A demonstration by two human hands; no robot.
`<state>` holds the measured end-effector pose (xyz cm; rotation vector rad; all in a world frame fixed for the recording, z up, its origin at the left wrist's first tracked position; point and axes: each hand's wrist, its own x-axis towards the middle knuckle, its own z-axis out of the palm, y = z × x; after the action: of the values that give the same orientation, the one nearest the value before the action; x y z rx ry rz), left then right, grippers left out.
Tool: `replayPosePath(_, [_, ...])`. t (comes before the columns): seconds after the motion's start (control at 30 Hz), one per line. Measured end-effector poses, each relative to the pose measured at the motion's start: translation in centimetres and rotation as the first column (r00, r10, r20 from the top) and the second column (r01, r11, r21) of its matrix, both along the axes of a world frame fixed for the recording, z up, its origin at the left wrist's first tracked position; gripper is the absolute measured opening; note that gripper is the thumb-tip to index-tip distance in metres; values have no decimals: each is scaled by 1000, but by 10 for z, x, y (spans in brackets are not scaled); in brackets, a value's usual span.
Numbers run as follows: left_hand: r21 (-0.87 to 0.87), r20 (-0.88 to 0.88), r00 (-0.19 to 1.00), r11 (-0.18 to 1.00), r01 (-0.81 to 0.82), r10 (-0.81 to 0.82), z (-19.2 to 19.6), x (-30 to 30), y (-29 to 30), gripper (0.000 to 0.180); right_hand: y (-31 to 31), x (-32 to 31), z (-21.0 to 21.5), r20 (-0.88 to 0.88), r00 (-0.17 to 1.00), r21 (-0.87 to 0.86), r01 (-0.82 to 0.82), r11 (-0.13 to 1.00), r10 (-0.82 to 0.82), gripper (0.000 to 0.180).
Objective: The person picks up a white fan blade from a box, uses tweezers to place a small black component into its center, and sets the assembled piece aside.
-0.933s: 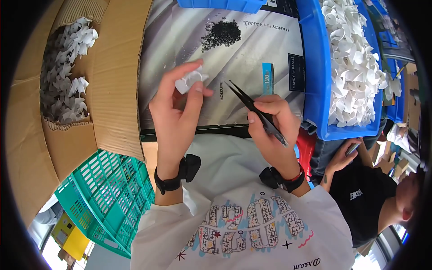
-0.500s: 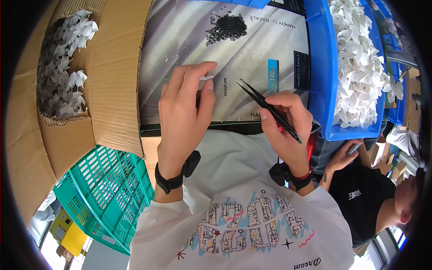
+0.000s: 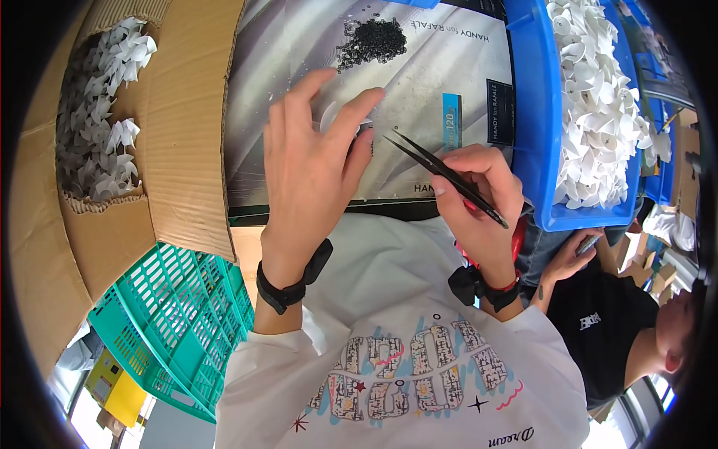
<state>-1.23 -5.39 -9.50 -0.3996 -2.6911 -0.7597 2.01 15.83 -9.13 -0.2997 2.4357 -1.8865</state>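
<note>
Just left of the middle of the frame, the left hand [image 3: 310, 161] is bent over a white piece [image 3: 329, 116], its back turned up to the camera. The fingers and thumb curve around the piece and hold it from the far side, so only slivers of white show between them; how firmly they press cannot be told.

Right of the middle, the right hand [image 3: 482, 198] grips a pair of black tweezers [image 3: 441, 170] between thumb and fingers. The tweezers slant toward the upper left, and their two tips stand narrowly apart, near the left thumb. A tiny dark dot shows at the upper tip, too small to make out.

Both hands are over a glossy grey printed surface [image 3: 426, 78] that fills the upper middle of the frame. A loose pile of small black rings [image 3: 378, 41] lies on it near the top, with a few strays around its edges.

At the upper right, a blue tray [image 3: 535, 142] is heaped with white curved blades [image 3: 591, 112]. At the upper left, a cardboard box [image 3: 187, 127] has an opening with more white blades [image 3: 97, 135] inside. Below it, toward the lower left, sits a green slotted basket [image 3: 179, 322], with a yellow box [image 3: 123, 393] near its lower end.

At the lower right, a co-worker in a black shirt [image 3: 606, 325] holds a small grey object [image 3: 587, 245] in one hand.
</note>
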Motion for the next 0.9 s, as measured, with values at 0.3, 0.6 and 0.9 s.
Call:
replayPosePath(0.3, [98,19,999,994,-50,48,0,0,2,55,-2,-1,2,51,991,-140,132,981,-126,21])
replayPosePath(0.6, [175,56,995,980,-94,86,-10,10,-5,54,-6,-5,0,31,992,-142,124,982,-121,21])
replayPosePath(0.9, [179,51,996,980,-82,74,-12,11,-3,55,-5,-4,0,19,993,-136,114,984,-112,21])
